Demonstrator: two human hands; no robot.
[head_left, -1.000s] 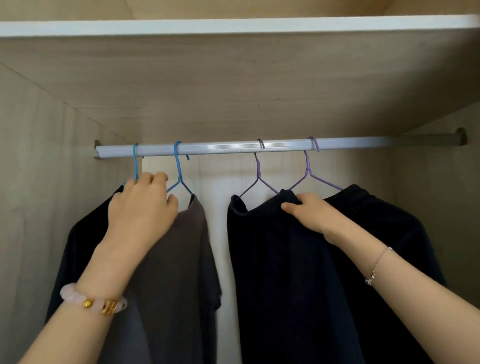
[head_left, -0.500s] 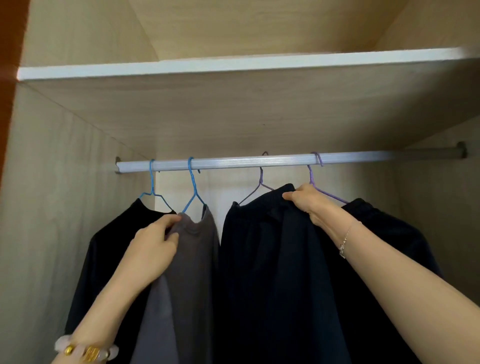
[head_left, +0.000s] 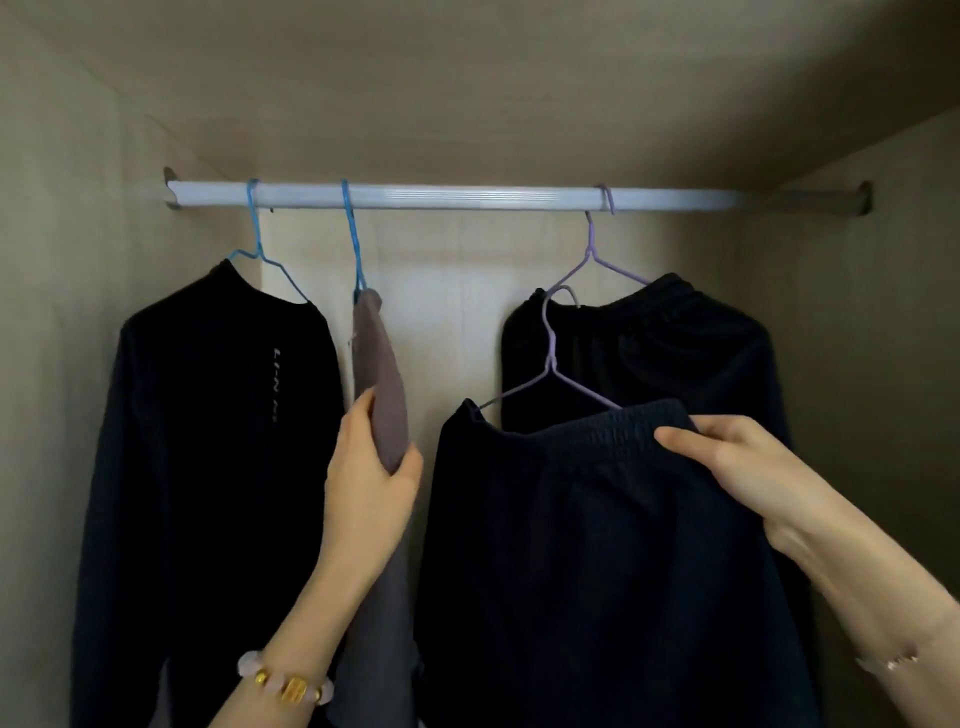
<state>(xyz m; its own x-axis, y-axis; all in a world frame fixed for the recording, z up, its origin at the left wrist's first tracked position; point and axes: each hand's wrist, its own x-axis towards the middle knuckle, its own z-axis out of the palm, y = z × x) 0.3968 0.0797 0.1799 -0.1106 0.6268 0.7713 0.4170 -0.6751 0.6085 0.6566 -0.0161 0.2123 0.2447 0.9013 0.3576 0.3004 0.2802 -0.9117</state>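
Inside a wardrobe, a white rail (head_left: 467, 196) carries hangers. My right hand (head_left: 737, 462) grips the waistband of a dark navy garment (head_left: 597, 561) on a purple hanger (head_left: 551, 358), which is off the rail and held below it. My left hand (head_left: 369, 478) holds the edge of a grey garment (head_left: 382, 395) that hangs from a blue hanger (head_left: 353, 244). A black long-sleeved top (head_left: 218, 415) hangs at the left on another blue hanger (head_left: 257, 244). Another dark garment (head_left: 675, 353) hangs at the right on a second purple hanger (head_left: 592, 254).
Wooden side walls (head_left: 57, 364) close the wardrobe in at left and right, and a shelf underside (head_left: 467, 93) lies just above the rail. A stretch of bare rail lies between the grey garment's hanger and the right purple hanger.
My right hand has lifted the navy garment's purple hanger off the rail and brought it down and toward me. My left hand has slid lower on the grey garment and turned it edge-on.
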